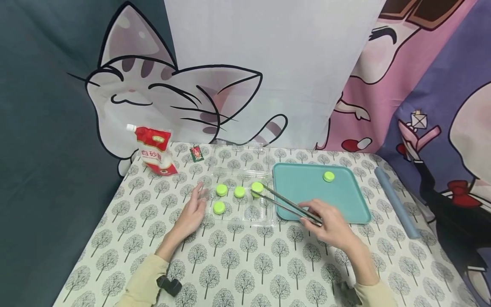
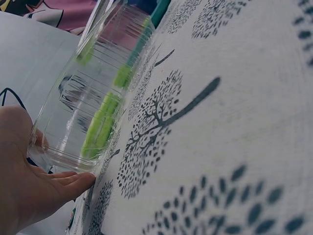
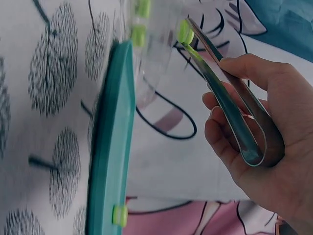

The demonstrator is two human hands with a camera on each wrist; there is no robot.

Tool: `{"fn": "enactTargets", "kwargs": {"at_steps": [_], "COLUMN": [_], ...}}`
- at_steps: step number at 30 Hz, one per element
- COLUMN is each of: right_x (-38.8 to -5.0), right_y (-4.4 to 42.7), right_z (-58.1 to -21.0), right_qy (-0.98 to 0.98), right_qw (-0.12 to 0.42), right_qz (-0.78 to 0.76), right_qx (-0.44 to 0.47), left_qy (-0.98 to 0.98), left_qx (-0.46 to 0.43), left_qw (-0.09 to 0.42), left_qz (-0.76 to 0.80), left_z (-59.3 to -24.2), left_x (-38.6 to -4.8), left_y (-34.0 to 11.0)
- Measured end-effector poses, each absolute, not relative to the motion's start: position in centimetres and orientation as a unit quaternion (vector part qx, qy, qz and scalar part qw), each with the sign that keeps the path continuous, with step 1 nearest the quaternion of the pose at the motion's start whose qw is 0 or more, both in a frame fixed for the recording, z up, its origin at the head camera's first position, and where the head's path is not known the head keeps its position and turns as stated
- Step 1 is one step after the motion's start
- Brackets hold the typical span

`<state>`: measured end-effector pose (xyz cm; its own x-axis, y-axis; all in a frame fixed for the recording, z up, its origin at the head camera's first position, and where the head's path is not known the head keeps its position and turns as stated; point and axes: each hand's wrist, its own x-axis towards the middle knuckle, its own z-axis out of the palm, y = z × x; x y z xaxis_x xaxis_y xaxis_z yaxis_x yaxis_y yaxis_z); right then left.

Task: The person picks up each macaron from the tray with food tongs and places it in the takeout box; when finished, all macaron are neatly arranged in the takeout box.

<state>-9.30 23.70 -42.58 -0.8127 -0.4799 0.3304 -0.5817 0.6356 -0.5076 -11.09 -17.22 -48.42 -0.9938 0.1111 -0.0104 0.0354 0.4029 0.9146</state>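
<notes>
My right hand (image 1: 326, 221) grips metal tongs (image 3: 230, 98), whose tips pinch a light green macaron (image 3: 185, 32) above the right part of a clear plastic container (image 1: 245, 216). Inside the container sit more green macarons, among them one at the upper left (image 1: 221, 189), one in the middle (image 1: 239, 192) and one at the lower left (image 1: 219, 207). My left hand (image 1: 193, 211) rests at the container's left side, fingers mostly straight. In the left wrist view its fingertips (image 2: 80, 183) touch or nearly touch the container's end wall.
A teal tray (image 1: 303, 192) stands right of the container, with one green macaron (image 1: 328, 176) on it. At the back left are a red and white spouted pouch (image 1: 156, 151) and a small red-green packet (image 1: 196, 153). A grey-blue roll (image 1: 397, 202) lies along the right edge.
</notes>
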Motion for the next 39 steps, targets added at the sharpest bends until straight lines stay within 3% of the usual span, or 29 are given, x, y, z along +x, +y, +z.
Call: {"fn": "enactTargets", "kwargs": {"at_steps": [13,23,30,34,39], "right_x": [-10.2,-11.1,-11.0,-10.9,-10.9], "right_y": [20.1,18.7,19.7,21.0,23.1], "right_z": [-41.3,-40.2,-39.5,-39.1,-38.8], "right_qy": [-0.900,-0.898,-0.898,-0.885,-0.876], "right_qw": [-0.027,-0.061,-0.091,-0.072,0.026], "right_qz": [0.256,0.222,0.260,0.304,0.336], "right_qx": [0.351,0.375,0.343,0.345,0.343], "left_qy": [0.839,0.836,0.836,0.836,0.838], "left_qx": [0.042,0.046,0.044,0.044,0.047], "left_qw": [0.033,0.033,0.035,0.036,0.036], "left_qz": [0.541,0.547,0.546,0.545,0.542], "left_z": [-48.3,-48.3,-48.3,-48.3,-48.4], "left_x": [-11.1,-11.0,-11.1,-11.1,-11.1], "left_y": [-17.2,-17.2,-17.2,-17.2,-17.2]}}
